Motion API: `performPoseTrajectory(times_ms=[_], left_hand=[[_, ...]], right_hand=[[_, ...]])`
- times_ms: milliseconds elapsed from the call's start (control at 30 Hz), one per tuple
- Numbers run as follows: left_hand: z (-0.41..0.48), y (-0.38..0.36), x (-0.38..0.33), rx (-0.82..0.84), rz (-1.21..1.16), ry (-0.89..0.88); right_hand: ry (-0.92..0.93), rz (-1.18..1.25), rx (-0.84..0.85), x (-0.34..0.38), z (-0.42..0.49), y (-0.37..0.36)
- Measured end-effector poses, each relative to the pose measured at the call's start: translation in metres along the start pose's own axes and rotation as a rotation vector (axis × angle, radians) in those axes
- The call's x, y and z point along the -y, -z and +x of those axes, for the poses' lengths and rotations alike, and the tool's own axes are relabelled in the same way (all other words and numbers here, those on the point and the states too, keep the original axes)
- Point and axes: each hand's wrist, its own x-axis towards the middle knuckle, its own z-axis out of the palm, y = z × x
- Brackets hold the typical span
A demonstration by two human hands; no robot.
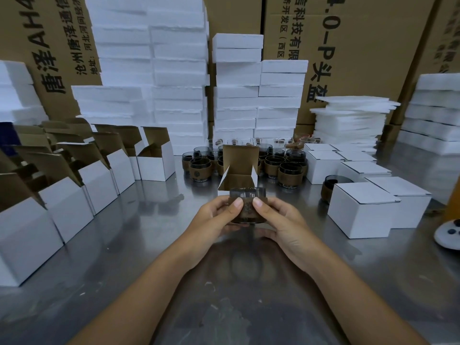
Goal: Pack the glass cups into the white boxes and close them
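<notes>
A smoky glass cup (247,207) with a brown sleeve is held above the steel table in the middle of the view. My left hand (219,215) grips its left side and my right hand (278,220) grips its right side, thumbs on the near face. Just behind the cup stands an open white box (239,175), lid flap up and side flaps spread. Several more sleeved glass cups (288,170) cluster on the table behind it. Closed white boxes (361,210) sit to the right, with one cup (331,188) beside them.
A row of open white boxes (99,180) runs along the left side. Stacks of white foam blocks (179,70) and foam sheets (351,120) stand at the back before brown cartons. A white round object (448,235) lies at the right edge.
</notes>
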Motion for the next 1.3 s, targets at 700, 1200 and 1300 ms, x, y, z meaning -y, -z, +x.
performPoseTrajectory(times_ms=[700,1200,1300], left_hand=[[0.001,0.004,-0.005,0.052,-0.021,-0.016],[-0.004,0.000,-0.005,0.138,-0.032,0.010],[-0.004,0.000,-0.006,0.148,-0.030,0.017]], right_hand=[[-0.167,0.316,0.046,0.005,0.006,0.007],[0.191,0.002,-0.079,-0.002,-0.001,-0.002],[0.264,-0.037,-0.172,-0.002,0.000,-0.003]])
